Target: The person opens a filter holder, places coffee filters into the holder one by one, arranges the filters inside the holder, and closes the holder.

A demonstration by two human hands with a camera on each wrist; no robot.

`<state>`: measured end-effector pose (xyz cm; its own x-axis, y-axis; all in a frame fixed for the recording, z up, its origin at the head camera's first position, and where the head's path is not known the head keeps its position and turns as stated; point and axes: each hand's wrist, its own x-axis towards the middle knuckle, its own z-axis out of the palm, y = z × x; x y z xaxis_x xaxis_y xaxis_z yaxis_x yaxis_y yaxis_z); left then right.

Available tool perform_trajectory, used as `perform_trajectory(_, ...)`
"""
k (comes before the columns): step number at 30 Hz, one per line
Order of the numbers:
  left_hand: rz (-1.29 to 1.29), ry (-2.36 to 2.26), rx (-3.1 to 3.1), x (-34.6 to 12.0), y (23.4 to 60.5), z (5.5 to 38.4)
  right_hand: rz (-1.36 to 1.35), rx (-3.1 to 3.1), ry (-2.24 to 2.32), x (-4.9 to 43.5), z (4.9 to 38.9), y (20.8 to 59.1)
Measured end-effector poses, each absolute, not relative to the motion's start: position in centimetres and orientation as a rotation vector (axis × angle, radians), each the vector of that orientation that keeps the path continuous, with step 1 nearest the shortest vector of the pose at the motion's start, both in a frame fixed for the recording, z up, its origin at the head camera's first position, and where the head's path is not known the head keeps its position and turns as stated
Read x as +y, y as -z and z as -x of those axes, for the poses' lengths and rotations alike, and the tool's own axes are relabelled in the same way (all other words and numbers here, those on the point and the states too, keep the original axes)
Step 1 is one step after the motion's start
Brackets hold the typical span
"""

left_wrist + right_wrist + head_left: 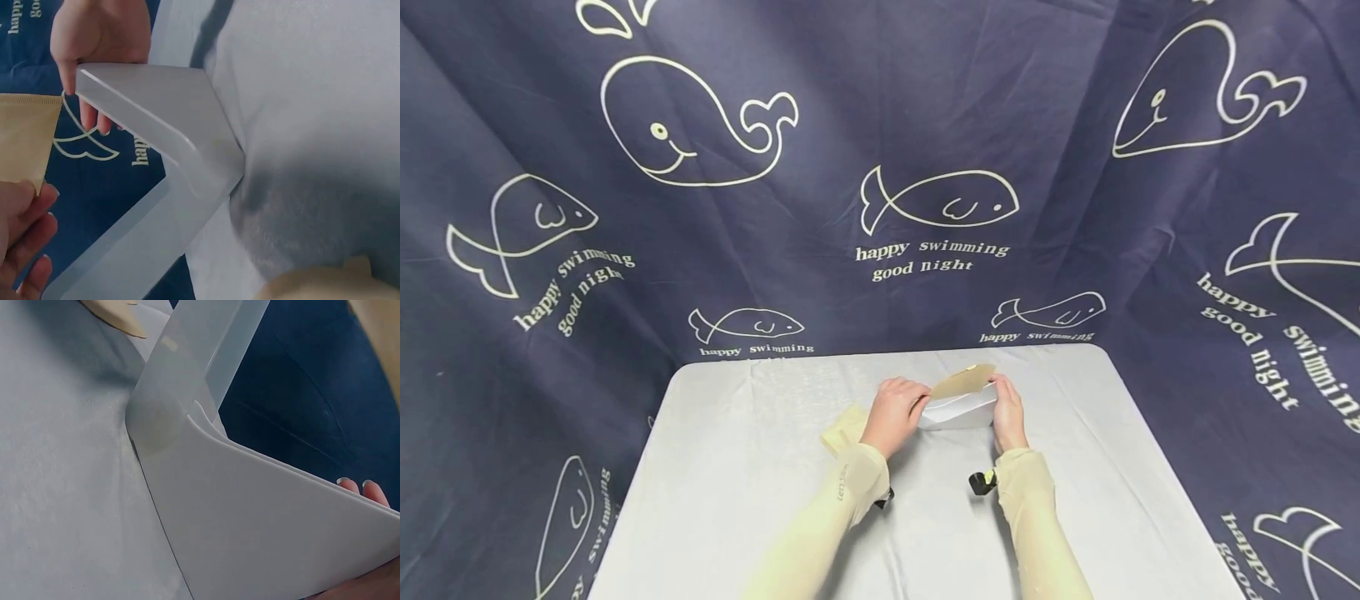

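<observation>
My left hand (895, 414) pinches the edge of a flat tan packet (962, 382), whose crimped top edge shows in the left wrist view. The packet is above a white open container (955, 414) with thin walls and a semi-clear panel (187, 350). My right hand (1009, 414) grips the container's right end, its thumb and fingers on either side of the wall. In the right wrist view only some fingertips (369, 490) show past the white wall (262, 512). The container's inside is hidden from view.
A pale yellow flat item (846, 429) lies on the white-covered table (730, 467), partly behind the left hand. Dark blue curtains (820, 100) printed with whales and fish surround the table's back and sides. Small black devices (982, 482) are on both wrists.
</observation>
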<state>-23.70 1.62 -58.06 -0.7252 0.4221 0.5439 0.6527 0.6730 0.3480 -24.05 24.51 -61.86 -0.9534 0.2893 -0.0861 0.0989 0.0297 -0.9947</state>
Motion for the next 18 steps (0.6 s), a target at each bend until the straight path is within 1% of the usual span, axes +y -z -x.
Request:
perform_trajectory(5, 0.783, 0.626, -2.494, 2.8, 58.3, 23.8, 0.460, -2.142, -2.102, 24.6, 24.0, 61.7)
perform_trajectory(13, 0.709, 0.413, -2.562, 4.3, 58.7, 23.9, 0.423, -1.989, -2.235, 24.2, 24.3, 61.6)
perform_trajectory(18, 0.684, 0.304, -2.604, 5.1, 58.7, 23.8, 0.429, -1.948, -2.296, 24.1, 23.9, 60.7)
